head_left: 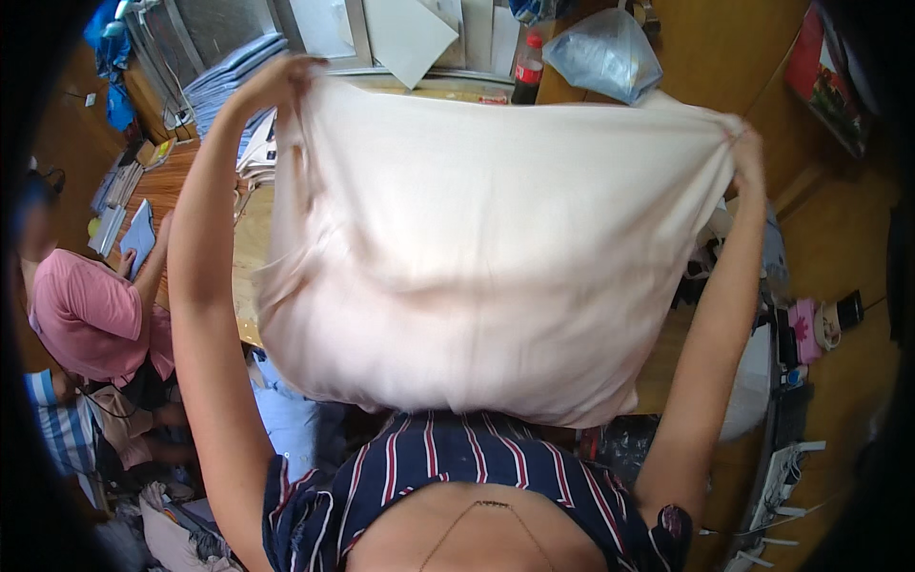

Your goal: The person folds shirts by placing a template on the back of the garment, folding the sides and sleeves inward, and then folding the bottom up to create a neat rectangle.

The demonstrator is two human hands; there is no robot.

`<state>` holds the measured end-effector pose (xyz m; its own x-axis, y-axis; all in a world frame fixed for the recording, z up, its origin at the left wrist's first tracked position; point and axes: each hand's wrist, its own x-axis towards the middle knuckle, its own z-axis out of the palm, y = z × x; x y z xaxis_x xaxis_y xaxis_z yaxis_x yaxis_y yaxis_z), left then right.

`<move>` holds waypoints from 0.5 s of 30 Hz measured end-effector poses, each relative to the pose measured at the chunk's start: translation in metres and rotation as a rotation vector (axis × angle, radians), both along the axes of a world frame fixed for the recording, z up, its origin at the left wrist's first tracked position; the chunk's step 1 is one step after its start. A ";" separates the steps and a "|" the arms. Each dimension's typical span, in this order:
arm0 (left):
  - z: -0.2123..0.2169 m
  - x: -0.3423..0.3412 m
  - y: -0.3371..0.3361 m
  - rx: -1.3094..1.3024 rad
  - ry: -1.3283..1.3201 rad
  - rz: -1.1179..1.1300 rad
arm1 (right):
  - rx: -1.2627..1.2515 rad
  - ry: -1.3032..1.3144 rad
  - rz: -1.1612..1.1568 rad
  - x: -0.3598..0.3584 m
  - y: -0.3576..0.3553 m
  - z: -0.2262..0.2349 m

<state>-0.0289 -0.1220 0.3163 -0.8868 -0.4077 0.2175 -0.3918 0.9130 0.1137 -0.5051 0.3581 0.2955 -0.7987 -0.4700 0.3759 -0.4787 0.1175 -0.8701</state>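
A pale cream-pink piece of cloth hangs stretched wide between my raised arms, over the wooden table. At its far left corner my left hand is closed on the edge. My right hand grips the opposite far corner, its fingers slightly blurred. The upper edge runs nearly straight between the two hands, while the lower part sags in soft folds toward my striped top. Bunched folds gather along the left side. Whether it is a garment or a plain sheet, I cannot tell.
Folded blue cloths are stacked at the far left. Behind the cloth stand a dark drink bottle and a clear plastic bag. A person in a pink top works at the left, holding a blue piece.
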 end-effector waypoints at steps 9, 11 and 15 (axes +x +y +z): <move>0.120 0.032 0.063 -0.260 1.557 -0.409 | -0.637 0.158 -0.183 0.051 0.125 0.081; 0.073 0.041 0.073 -0.304 1.705 -0.377 | -0.477 0.239 -0.128 0.052 0.160 0.034; -0.078 0.059 0.062 0.406 1.817 0.052 | -0.441 0.135 0.097 0.143 0.143 -0.067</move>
